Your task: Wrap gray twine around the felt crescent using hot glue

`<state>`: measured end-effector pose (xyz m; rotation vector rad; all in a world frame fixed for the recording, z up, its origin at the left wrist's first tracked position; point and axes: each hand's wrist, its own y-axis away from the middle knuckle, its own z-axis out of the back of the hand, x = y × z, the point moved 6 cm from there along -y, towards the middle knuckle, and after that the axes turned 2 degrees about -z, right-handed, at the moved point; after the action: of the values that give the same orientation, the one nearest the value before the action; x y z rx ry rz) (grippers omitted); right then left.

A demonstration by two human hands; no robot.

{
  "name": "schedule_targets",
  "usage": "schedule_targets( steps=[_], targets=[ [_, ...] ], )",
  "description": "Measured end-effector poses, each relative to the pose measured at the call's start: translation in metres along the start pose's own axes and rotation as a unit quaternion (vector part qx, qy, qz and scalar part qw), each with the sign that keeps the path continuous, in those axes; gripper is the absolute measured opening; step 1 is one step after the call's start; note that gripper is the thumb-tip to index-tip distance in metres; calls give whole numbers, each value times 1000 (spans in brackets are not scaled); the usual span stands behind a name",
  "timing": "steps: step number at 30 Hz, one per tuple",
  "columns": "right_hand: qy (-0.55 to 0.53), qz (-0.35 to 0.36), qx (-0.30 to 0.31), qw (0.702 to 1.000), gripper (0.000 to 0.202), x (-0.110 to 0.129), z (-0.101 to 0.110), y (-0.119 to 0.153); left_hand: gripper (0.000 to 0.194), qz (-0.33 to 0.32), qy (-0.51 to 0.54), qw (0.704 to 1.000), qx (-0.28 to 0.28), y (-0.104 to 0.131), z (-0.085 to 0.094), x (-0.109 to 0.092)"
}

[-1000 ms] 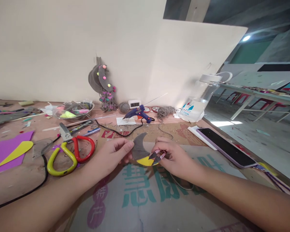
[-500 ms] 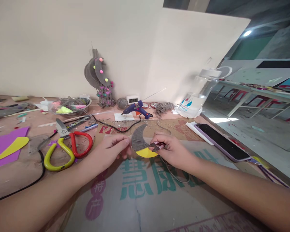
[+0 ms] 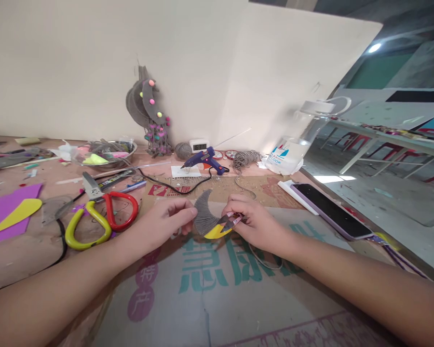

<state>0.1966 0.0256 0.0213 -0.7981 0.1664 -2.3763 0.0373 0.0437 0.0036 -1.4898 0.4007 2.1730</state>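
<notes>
Left hand (image 3: pixel 171 217) pinching left edge of grey-and-yellow crescent (image 3: pixel 204 214), above printed board (image 3: pixel 173 299); curled fingers partly hidden. Right hand (image 3: pixel 251 221) gripping dark-and-pink pointed item (image 3: pixel 232 222) at yellow end, identity unclear. Crescent's right tip covered. Purple sheet (image 3: pixel 12 207) cut off left.

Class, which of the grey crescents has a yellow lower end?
The front crescent, between left hand and right hand: its lower end is yellow. The rear crescent has coloured balls instead.

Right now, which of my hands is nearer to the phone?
Right. Your right hand is left of the phone, not touching; your left hand is farther left, beyond the crescent.
</notes>
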Motion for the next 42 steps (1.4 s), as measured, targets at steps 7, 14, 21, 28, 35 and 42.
schedule_targets(
  steps=[7, 14, 21, 28, 35, 42],
  targets=[
    [35, 8, -3, 999, 6, 0, 0, 1, 35, 1, -58, 998, 28, 2, -3, 1],
    [87, 78, -80, 990, 25, 23, 17, 13, 35, -9, -49, 999, 9, 1, 0, 1],
    [188, 119, -37, 974, 25, 37, 2, 10, 34, -29, -92, 995, 7, 1, 0, -1],
    [209, 111, -21, 971, 24, 33, -2, 8, 35, -24, -90, 996, 8, 2, -1, -3],
    [228, 111, -3, 967, 27, 32, -4, 8, 35, -11, -70, 997, 14, 4, -2, -2],
    [242, 117, -1, 963, 25, 30, -7, 9, 35, -4, -51, 998, 22, 2, -3, 0]
  ],
)
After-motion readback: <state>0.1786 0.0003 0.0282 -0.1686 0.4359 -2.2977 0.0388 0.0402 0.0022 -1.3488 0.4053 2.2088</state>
